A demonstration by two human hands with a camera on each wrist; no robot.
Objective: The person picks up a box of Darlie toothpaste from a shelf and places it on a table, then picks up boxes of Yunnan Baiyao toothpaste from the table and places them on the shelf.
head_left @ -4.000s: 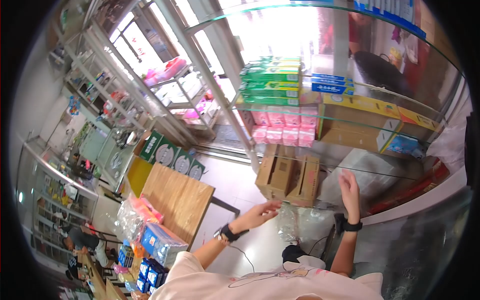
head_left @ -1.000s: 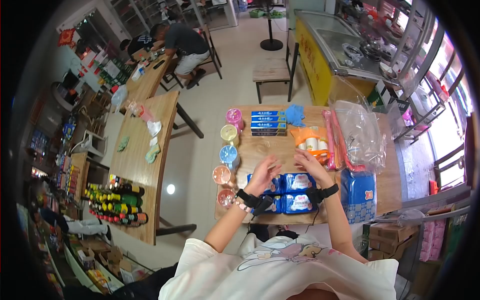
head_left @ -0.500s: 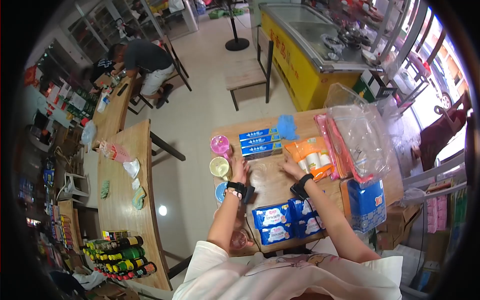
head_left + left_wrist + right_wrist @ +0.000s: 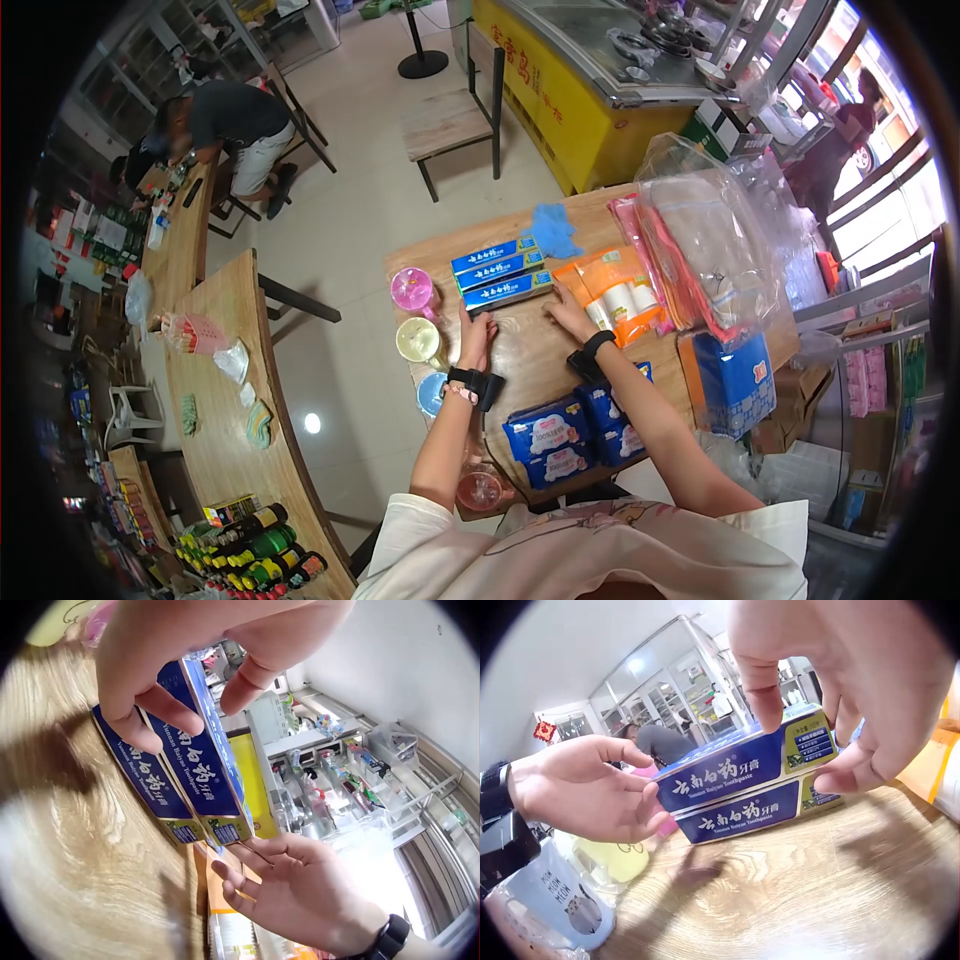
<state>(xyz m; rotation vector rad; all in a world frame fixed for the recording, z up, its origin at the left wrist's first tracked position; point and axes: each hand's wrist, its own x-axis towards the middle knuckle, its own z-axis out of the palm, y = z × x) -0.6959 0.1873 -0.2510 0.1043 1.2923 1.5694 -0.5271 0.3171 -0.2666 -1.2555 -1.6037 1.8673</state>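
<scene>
Blue toothpaste boxes (image 4: 507, 290) are stacked in rows towards the back of the wooden table. My left hand (image 4: 475, 335) is at the left end of the front row, fingers bent over the face of the upper toothpaste box (image 4: 196, 765) and thumb by its top edge. At the other end my right hand (image 4: 572, 312) pinches the same box, one digit on top and others at its lower corner. Beneath it lies the lower toothpaste box (image 4: 746, 821), a thin gap showing between the two in the right wrist view.
Pink (image 4: 414, 290), yellow (image 4: 418, 340) and blue (image 4: 431, 393) mugs line the left edge. An orange pack of white rolls (image 4: 612, 290) lies right of my right hand. Blue soft packs (image 4: 548, 430) sit in front, a blue box (image 4: 735, 385) at right, a blue cloth (image 4: 555, 230) behind.
The person has turned from the glass shelves to the table. Both hands have moved from above the blue soft packs to the ends of the front toothpaste box.
</scene>
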